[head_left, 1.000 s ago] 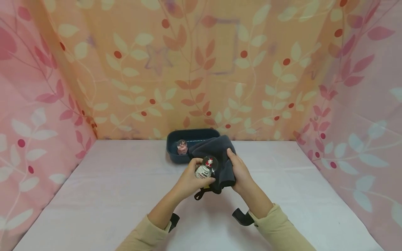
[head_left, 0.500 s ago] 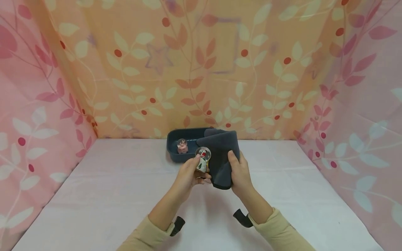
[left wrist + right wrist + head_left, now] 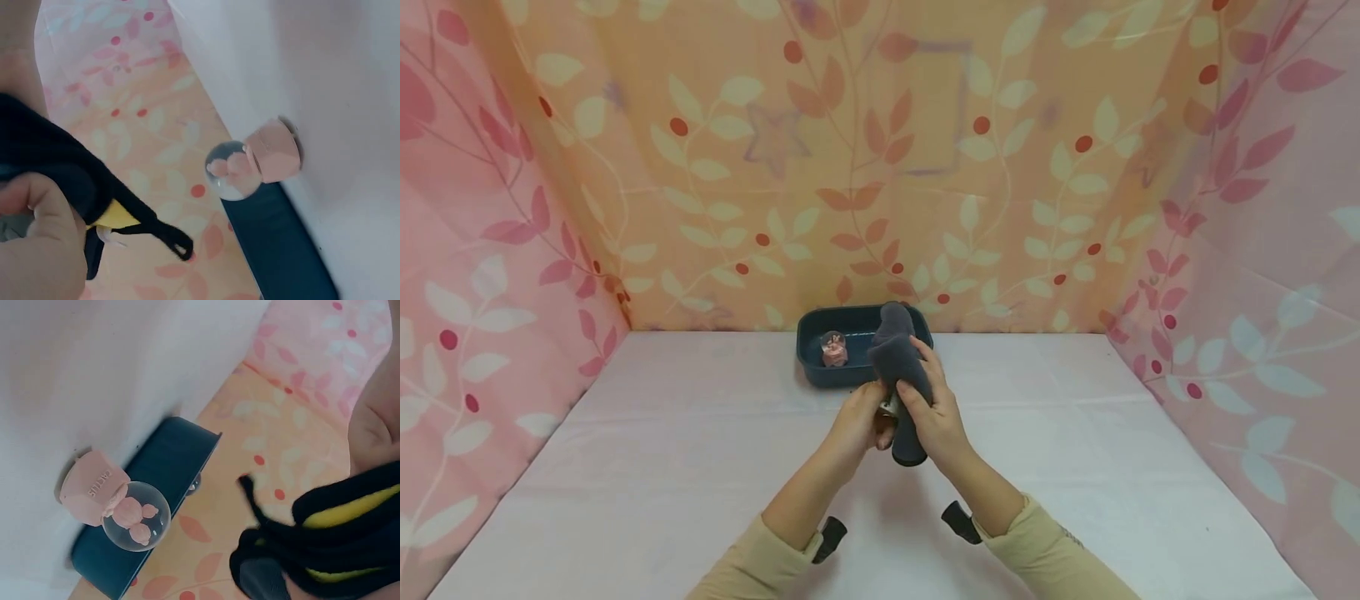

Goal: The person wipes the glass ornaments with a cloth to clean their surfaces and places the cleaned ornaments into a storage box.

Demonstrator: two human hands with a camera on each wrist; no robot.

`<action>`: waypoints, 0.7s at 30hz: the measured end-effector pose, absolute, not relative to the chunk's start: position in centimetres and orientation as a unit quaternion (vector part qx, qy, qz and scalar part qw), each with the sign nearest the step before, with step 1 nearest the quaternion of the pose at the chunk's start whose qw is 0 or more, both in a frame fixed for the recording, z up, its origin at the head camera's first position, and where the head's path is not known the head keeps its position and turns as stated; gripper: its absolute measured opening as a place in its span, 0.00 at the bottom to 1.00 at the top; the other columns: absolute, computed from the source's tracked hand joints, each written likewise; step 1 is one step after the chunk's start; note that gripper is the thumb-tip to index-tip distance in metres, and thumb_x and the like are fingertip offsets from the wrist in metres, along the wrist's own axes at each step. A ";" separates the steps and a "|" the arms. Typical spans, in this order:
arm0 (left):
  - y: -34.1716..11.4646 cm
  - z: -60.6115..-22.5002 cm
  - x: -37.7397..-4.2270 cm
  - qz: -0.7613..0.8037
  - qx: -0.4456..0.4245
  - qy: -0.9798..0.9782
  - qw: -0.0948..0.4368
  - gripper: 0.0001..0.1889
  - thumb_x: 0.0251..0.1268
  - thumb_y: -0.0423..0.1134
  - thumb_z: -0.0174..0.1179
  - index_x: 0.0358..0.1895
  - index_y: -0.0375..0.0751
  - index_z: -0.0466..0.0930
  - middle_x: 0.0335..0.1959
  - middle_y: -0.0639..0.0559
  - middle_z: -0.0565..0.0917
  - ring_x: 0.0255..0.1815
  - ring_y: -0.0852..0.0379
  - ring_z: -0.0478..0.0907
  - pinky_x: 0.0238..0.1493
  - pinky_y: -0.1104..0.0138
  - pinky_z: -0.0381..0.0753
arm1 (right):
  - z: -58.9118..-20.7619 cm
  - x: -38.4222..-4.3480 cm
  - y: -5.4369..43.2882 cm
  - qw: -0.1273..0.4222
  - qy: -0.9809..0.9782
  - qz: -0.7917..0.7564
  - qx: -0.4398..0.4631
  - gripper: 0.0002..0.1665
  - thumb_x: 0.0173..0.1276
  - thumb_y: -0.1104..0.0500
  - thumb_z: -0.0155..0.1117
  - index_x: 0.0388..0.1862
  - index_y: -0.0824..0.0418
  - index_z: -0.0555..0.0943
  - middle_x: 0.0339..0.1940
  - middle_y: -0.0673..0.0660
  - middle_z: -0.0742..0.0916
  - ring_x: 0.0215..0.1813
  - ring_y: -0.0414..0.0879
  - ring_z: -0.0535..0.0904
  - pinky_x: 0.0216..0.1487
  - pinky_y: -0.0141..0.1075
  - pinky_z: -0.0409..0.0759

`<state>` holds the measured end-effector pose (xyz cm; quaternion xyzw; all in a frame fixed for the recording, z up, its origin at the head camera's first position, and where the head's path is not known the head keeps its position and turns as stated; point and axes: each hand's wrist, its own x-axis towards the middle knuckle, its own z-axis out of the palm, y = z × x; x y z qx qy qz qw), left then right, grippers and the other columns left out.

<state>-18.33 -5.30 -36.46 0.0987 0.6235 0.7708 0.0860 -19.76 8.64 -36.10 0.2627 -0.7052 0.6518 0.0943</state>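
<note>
My left hand (image 3: 855,427) grips a small snow globe with a whitish base (image 3: 891,407), mostly hidden under a dark grey cloth (image 3: 897,357). From the right, my right hand (image 3: 937,410) holds that cloth bunched around the globe, fingers curled over it. In the left wrist view the cloth shows a black loop (image 3: 178,242) and a yellow patch (image 3: 117,215); yellow strips also show in the right wrist view. A pink snow globe (image 3: 94,487) stands on the table in front of the blue tray, hidden by my hands in the head view.
The dark blue tray (image 3: 820,377) stands against the back of the white table (image 3: 700,433), with another pink snow globe (image 3: 834,350) inside at its left end. Flower-printed fabric walls (image 3: 775,208) enclose the back and both sides. A black strap piece hangs below each cuff.
The cloth has been lifted, folded and brought leftward over the globe in my left hand. My right hand has moved left with it, and the globe's dome has become hidden.
</note>
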 end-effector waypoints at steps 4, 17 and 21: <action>-5.9 -36.7 -18.3 0.764 0.142 0.620 0.108 0.20 0.80 0.50 0.33 0.37 0.39 0.68 0.16 0.55 0.67 0.11 0.64 0.62 0.19 0.71 0.65 | -36.0 -20.0 8.7 0.064 -0.668 0.703 0.234 0.23 0.74 0.60 0.50 0.66 0.66 0.67 0.58 0.57 0.77 0.56 0.49 0.73 0.58 0.44 0.69; -6.9 -38.0 -18.7 0.709 0.217 0.660 0.121 0.21 0.78 0.46 0.35 0.46 0.28 0.67 0.28 0.51 0.76 0.17 0.62 0.64 0.23 0.71 0.66 | -34.9 -20.5 9.8 -0.122 -0.558 0.815 0.101 0.33 0.79 0.43 0.39 0.72 0.62 0.56 0.47 0.54 0.76 0.43 0.43 0.75 0.38 0.34 0.77; -6.8 -37.9 -18.5 0.699 0.192 0.681 0.101 0.18 0.77 0.44 0.42 0.51 0.27 0.65 0.29 0.50 0.75 0.19 0.61 0.68 0.25 0.71 0.70 | -34.7 -20.7 10.2 -0.168 -0.530 0.828 0.073 0.36 0.78 0.39 0.38 0.74 0.60 0.53 0.53 0.54 0.75 0.48 0.42 0.75 0.47 0.34 0.76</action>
